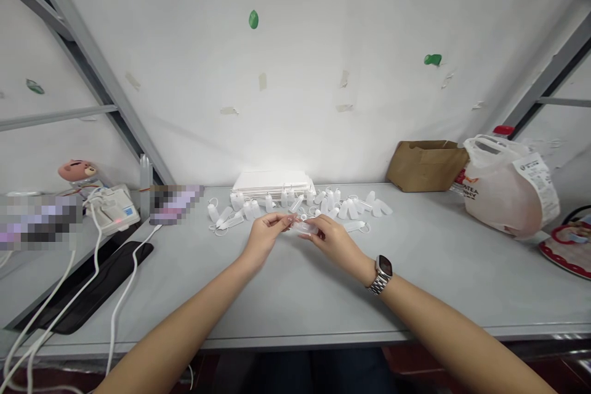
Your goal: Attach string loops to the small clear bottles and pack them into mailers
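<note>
Both my hands meet over the middle of the grey desk, around a small translucent white piece (305,228). My left hand (269,235) pinches its left end between thumb and fingertips. From the right, my right hand (333,239) is closed on the same piece; that wrist has a watch with a metal band. Behind my hands lie several similar translucent tags (353,209) with thin loops, spread left and right. At the back, a stack of white sheets or flat boxes (272,182) rests against the wall, with some tags in front of it.
At the back right stand a brown cardboard box (425,166) and a white plastic bag (508,188). On the left are a power strip (113,209), white cables (133,271), a black flat object (99,286) and a blurred-out device (175,203). The desk's front edge (323,340) is near me.
</note>
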### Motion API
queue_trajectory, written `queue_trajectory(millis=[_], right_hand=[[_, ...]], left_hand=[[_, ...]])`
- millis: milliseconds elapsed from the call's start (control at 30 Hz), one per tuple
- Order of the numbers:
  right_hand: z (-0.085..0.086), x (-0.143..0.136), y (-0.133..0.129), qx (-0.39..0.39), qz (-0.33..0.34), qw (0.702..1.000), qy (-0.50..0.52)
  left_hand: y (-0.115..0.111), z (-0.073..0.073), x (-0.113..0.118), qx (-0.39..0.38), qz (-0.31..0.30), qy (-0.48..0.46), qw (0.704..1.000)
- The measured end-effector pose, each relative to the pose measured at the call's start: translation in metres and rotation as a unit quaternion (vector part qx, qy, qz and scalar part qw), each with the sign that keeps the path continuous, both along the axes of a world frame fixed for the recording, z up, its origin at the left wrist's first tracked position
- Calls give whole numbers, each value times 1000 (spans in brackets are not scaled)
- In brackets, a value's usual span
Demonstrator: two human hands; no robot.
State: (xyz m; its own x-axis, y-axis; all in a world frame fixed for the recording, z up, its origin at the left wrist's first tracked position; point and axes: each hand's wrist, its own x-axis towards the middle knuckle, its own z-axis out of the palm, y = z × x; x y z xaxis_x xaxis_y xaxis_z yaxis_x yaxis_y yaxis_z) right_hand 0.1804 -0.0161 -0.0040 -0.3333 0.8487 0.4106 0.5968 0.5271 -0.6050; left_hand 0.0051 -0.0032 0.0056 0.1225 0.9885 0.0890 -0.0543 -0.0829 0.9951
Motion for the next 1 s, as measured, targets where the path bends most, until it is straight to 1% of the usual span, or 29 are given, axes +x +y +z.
queue_trajectory(millis=[67, 167, 233, 333, 433, 500, 567, 667, 733, 800, 900, 1000], right_hand=[[-1, 0, -1, 6, -2, 1000, -7], [0, -1, -2, -6, -11, 1000, -2], [3, -2, -2, -33, -21, 999, 18], [9, -3, -2, -102, -25, 992, 68], [15, -3, -3, -164, 17, 979, 117], [19, -3, -4, -194, 57, 968, 145], [20, -3, -4, -216, 82, 958, 168], [19, -4, -4, -233, 92, 949, 189], [17, -5, -4, -234, 80, 950, 192], [16, -7, -6, -220, 57, 956, 187], [17, -8, -8, -204, 38, 961, 184], [21, -7, -8, -239, 75, 946, 205]], left_hand=[[-1, 1, 1, -5, 4, 5, 1000], [-3, 5, 2, 1, 0, 18, 1000], [-5, 7, 3, 7, -15, 23, 1000], [-7, 9, 3, 9, -35, 23, 999], [-6, 10, 2, 6, -36, 19, 999], [-5, 9, 2, -6, -41, 5, 999], [-4, 8, 1, -26, -48, -16, 998], [-3, 5, 0, -53, -69, -57, 995], [-3, 3, 0, -63, -93, -83, 990], [-4, 2, 1, -67, -103, -99, 987], [-4, 0, 3, -64, -89, -103, 989], [-4, -1, 4, -46, -76, -94, 992]])
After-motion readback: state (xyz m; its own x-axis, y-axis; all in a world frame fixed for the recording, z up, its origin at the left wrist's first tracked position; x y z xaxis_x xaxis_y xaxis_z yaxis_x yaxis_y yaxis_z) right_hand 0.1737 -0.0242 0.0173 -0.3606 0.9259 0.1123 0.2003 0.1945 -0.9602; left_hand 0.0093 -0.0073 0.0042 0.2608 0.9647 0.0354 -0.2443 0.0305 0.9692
